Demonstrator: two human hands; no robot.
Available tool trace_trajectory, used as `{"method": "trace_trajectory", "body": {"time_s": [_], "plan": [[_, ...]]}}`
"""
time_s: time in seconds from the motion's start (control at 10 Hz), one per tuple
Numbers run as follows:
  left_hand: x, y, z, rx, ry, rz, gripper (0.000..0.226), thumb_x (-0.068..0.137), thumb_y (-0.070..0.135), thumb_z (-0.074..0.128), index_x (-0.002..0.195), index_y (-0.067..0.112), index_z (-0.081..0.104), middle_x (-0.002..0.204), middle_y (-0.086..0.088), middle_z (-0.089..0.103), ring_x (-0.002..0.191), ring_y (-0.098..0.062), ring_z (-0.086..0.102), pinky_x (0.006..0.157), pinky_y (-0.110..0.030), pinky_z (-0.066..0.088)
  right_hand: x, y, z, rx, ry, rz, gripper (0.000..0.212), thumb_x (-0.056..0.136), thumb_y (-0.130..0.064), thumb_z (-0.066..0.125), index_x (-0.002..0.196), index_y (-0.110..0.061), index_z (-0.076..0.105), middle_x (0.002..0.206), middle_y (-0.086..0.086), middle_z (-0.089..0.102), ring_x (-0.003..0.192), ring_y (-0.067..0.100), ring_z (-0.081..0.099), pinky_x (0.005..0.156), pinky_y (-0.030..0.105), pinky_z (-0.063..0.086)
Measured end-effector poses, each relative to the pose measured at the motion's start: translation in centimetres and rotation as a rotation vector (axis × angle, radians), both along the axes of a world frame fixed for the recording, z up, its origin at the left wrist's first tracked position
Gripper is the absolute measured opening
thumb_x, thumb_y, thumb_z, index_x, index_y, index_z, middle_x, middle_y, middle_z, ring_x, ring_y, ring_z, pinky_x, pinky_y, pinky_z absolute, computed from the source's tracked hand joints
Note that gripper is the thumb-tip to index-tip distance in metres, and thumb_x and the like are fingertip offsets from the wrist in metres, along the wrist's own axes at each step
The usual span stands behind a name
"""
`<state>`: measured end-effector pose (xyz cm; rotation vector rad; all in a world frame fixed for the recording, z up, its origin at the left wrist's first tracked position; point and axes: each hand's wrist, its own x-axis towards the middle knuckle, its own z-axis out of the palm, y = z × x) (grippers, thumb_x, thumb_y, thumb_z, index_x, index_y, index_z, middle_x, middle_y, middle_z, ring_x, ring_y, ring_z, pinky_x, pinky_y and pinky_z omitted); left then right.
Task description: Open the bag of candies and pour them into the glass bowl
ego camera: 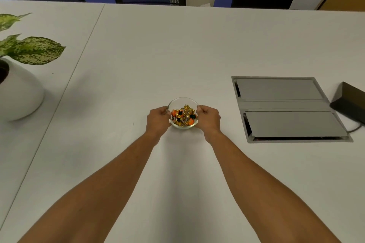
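Note:
A small clear glass bowl (182,101) stands on the white table (177,55) in the middle of the view. It holds several wrapped candies (183,117) in gold, orange and dark wrappers. My left hand (158,120) grips the bowl's left side and my right hand (208,118) grips its right side, fingers curled around the rim. No candy bag is in view.
A potted plant (19,89) in a white pot stands at the left edge. A grey cable hatch (286,108) is set into the table to the right, with a dark box (349,102) beside it. Chairs stand behind the far edge.

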<state>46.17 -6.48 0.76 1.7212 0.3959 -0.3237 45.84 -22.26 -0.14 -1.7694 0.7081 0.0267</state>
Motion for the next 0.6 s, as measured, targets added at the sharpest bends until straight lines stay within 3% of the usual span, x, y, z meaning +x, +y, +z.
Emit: {"method": "trace_trajectory", "body": {"time_s": [0.1,0.2,0.3,0.4,0.5,0.6], "plan": [[2.0,-0.2,-0.4,0.064,-0.027,-0.017,0.039,0.092,0.008,0.053,0.067,0.034,0.067,0.088,-0.012,0.071,0.1,-0.036,0.07,0.092,-0.055,0.056,1.9,-0.2,-0.5,0.001,-0.014,-0.022,0.022,0.095,-0.016,0.057,0.091,-0.001,0.072,0.097,0.018,0.072,0.101,0.035,0.065,0.088,0.055,0.056],[3.3,-0.3,-1.0,0.073,-0.054,-0.016,0.034,0.093,0.01,0.052,0.073,0.031,0.07,0.085,-0.009,0.07,0.104,-0.04,0.068,0.093,-0.056,0.055,3.5,-0.4,-1.0,0.005,-0.026,-0.006,0.021,0.095,-0.017,0.057,0.094,-0.004,0.074,0.083,0.006,0.071,0.095,0.031,0.067,0.084,0.049,0.059],[3.8,-0.4,-1.2,0.084,-0.073,-0.05,0.024,0.096,0.014,0.052,0.111,0.012,0.072,0.095,-0.007,0.072,0.107,-0.035,0.067,0.096,-0.053,0.054,3.8,-0.6,-0.9,0.007,-0.022,0.026,0.022,0.096,-0.02,0.056,0.1,-0.01,0.075,0.077,-0.006,0.067,0.097,0.027,0.067,0.082,0.036,0.056],[3.5,-0.3,-1.2,0.104,-0.015,-0.083,0.053,0.098,0.031,0.052,0.144,0.006,0.043,0.139,-0.016,0.059,0.129,-0.033,0.055,0.108,-0.05,0.045,3.2,-0.9,-0.8,0.026,-0.018,0.073,0.033,0.098,-0.029,0.05,0.089,-0.003,0.069,0.079,0.009,0.065,0.083,0.026,0.063,0.088,0.05,0.057],[2.2,0.1,-0.6,0.247,0.004,-0.077,0.066,0.098,0.047,0.046,0.149,0.008,0.033,0.15,-0.014,0.048,0.139,-0.032,0.044,0.114,-0.043,0.034,1.3,-0.9,0.0,-0.038,-0.044,0.115,0.036,0.1,-0.04,0.044,0.092,-0.014,0.067,0.079,-0.004,0.062,0.083,0.02,0.057,0.084,0.043,0.053],[-0.1,0.3,0.0,0.312,-0.058,-0.035,0.064,0.099,0.046,0.044,0.149,0.007,0.035,0.152,-0.015,0.045,0.141,-0.03,0.041,0.113,-0.04,0.033,-1.6,-1.0,0.2,-0.182,-0.058,0.166,0.049,0.1,-0.047,0.04,0.125,-0.01,0.06,0.11,0.0,0.064,0.112,0.021,0.053,0.095,0.037,0.044]]}}
